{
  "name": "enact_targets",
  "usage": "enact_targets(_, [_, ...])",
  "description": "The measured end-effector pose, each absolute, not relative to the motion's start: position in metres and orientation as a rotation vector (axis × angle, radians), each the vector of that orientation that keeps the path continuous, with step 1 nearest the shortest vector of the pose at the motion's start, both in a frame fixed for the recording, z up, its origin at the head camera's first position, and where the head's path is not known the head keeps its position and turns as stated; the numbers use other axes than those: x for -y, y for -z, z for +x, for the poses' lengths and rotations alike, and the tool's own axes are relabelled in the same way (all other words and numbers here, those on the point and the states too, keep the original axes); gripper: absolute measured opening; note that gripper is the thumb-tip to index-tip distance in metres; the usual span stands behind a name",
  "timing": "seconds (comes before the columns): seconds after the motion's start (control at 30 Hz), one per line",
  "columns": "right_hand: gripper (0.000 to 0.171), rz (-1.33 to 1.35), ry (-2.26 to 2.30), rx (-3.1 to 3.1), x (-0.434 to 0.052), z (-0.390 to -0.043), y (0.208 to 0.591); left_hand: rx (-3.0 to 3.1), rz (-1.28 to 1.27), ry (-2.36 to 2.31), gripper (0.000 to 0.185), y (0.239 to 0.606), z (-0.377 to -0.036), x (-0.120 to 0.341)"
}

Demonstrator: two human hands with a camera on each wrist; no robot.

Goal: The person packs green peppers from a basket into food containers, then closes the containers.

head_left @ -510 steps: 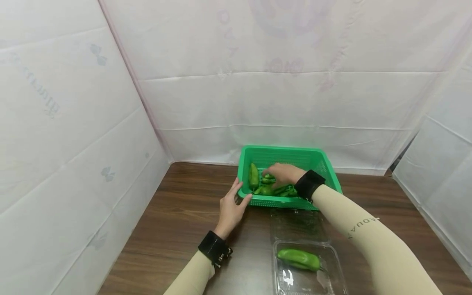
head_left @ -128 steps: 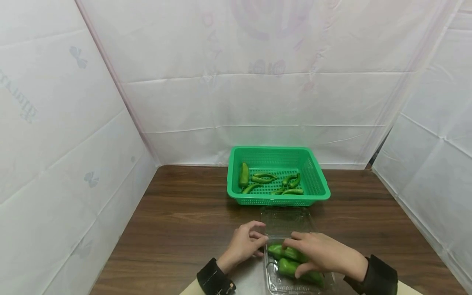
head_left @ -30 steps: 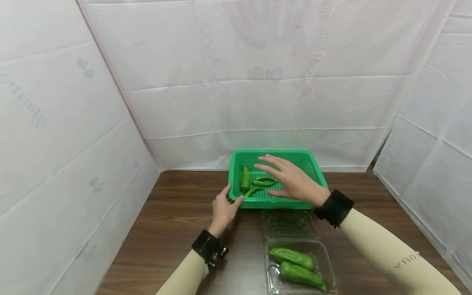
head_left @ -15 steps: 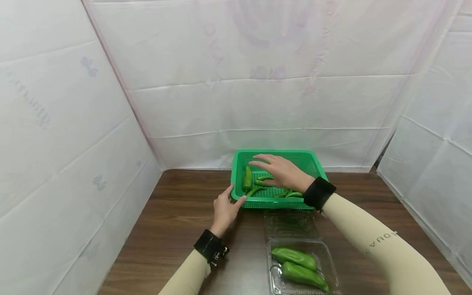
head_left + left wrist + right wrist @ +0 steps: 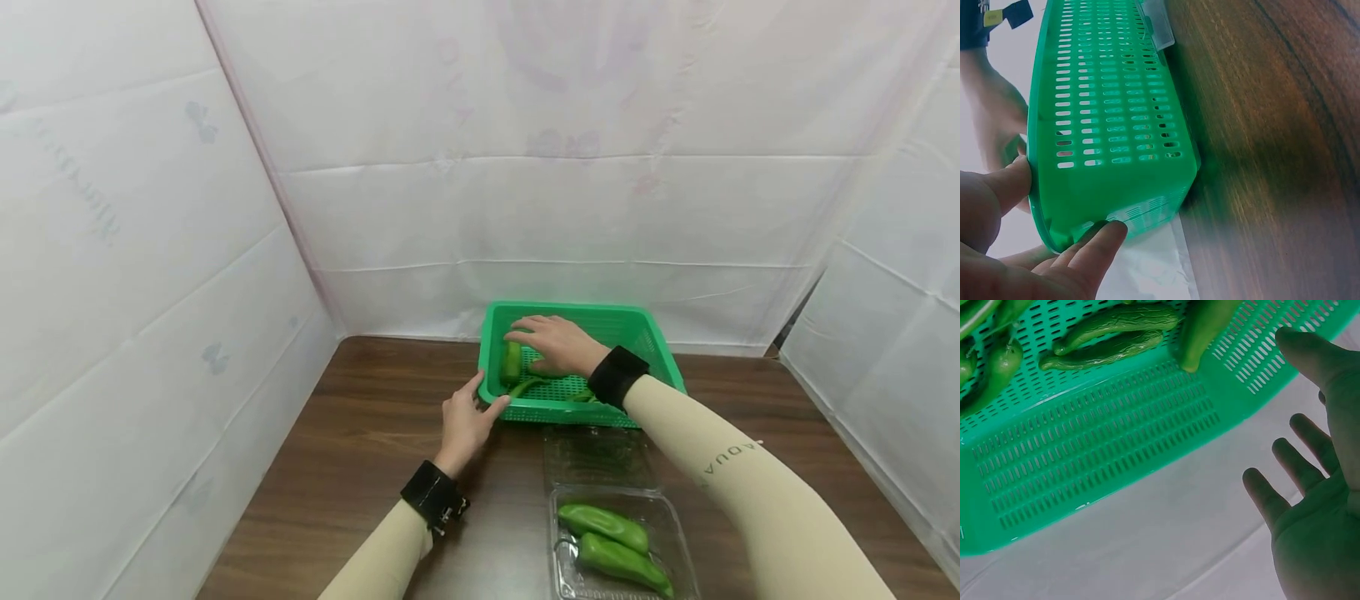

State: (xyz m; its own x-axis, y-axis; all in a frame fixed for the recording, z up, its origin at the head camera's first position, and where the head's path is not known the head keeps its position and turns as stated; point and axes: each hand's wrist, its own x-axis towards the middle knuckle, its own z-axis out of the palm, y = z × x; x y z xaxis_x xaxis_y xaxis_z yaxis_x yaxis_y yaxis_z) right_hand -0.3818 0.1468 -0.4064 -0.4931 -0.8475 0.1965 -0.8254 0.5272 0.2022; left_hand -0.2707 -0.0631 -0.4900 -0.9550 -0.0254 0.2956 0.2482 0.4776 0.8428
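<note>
— Under the right hand [image 5: 551, 343]: big pepper [image 5: 511, 362] at the basket's [image 5: 651, 329] left end, fingers spread and relaxed just above it, nothing gripped yet.

— And by the left hand [image 5: 465, 421]?

— Near corner of the basket, pinched between thumb and fingers, held steady on the table [image 5: 360, 450].

— Near the right forearm?

— Clear tray [image 5: 675, 533], lid open, two peppers [image 5: 609, 542] packed side by side. Room for more, seemingly.

— Left in the basket?

— Besides the big one, several thin peppers [image 5: 1110, 334] on the mesh floor, some hidden behind the right wrist.

— How far along?

— Probably about halfway: two in, a third within reach but not lifted, the rest waiting, lid not closed.
</note>
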Motion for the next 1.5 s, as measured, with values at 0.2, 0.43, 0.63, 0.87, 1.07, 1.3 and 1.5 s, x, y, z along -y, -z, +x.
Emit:
enact_targets(0.2, [0.062,1.395,0.204,2.532,-0.148,-0.389,0.413,2.461,-0.205,1.473,0.069,0.488,-0.269,0.057])
enact_targets(0.43, [0.058,1.403,0.249,2.567,-0.15,-0.392,0.426,2.469,-0.253,1.483,0.07,0.489,-0.264,0.052])
enact_targets(0.63, [0.059,1.379,0.34,2.582,-0.145,-0.395,0.43,2.458,-0.251,1.492,0.07,0.489,-0.263,0.05])
enact_targets(0.87, [0.053,1.412,0.365,2.568,-0.139,-0.398,0.444,2.436,-0.218,1.497,0.069,0.491,-0.259,0.048])
enact_targets(1.07, [0.047,1.435,0.385,2.548,-0.134,-0.399,0.45,2.43,-0.213,1.501,0.069,0.492,-0.254,0.047])
enact_targets(1.3, [0.038,1.432,0.434,2.551,-0.132,-0.407,0.455,2.422,-0.241,1.478,0.068,0.492,-0.254,0.045])
enact_targets(1.5, [0.036,1.443,0.454,2.542,-0.132,-0.409,0.458,2.408,-0.268,1.484,0.068,0.491,-0.254,0.044])
